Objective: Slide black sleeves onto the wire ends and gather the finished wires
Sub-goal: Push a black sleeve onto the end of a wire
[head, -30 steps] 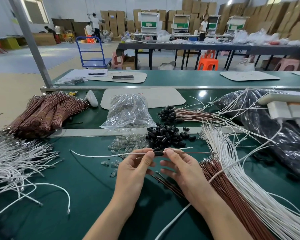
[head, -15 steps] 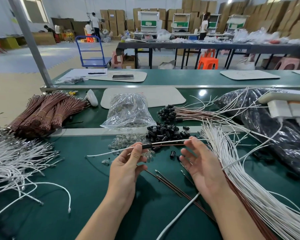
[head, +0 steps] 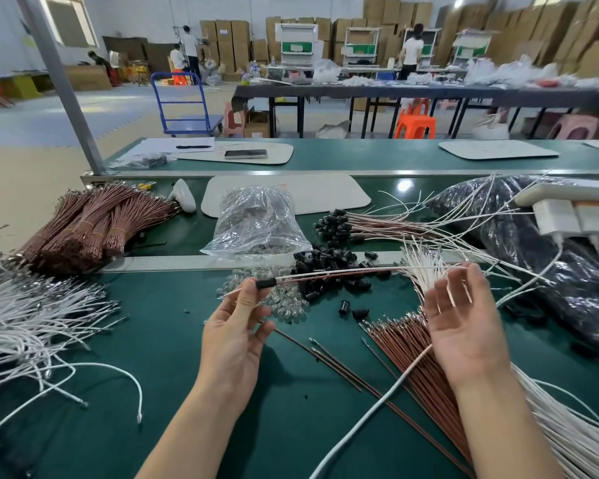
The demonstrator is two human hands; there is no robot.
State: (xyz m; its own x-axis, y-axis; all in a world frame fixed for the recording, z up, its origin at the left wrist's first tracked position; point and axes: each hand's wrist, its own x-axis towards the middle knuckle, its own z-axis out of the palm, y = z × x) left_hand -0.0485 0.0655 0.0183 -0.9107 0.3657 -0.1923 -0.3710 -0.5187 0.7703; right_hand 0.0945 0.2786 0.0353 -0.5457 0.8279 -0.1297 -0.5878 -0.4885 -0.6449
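Note:
My left hand [head: 236, 335] pinches a black sleeve [head: 265, 283] threaded on a white and brown wire pair [head: 339, 272] that stretches right above the table. My right hand [head: 462, 331] is open, palm up, its fingertips near the far ends of the wires. A heap of loose black sleeves [head: 329, 267] lies just behind the held wires. Finished wires with black sleeves [head: 336, 224] lie gathered further back. Loose brown wires [head: 415, 354] and white wires [head: 567, 426] fan out under my right forearm.
Bundled brown wires [head: 94, 226] sit back left, and a tangle of white wires [head: 28, 323] at left. A clear plastic bag [head: 256, 223] and small glass bulbs [head: 284, 302] lie centre. A black bag [head: 550, 257] and a white power strip [head: 567, 202] are at right.
My hands have drawn apart: the right slid along the wires to the right and opened. The left keeps the sleeve, with less wire now sticking out to its left.

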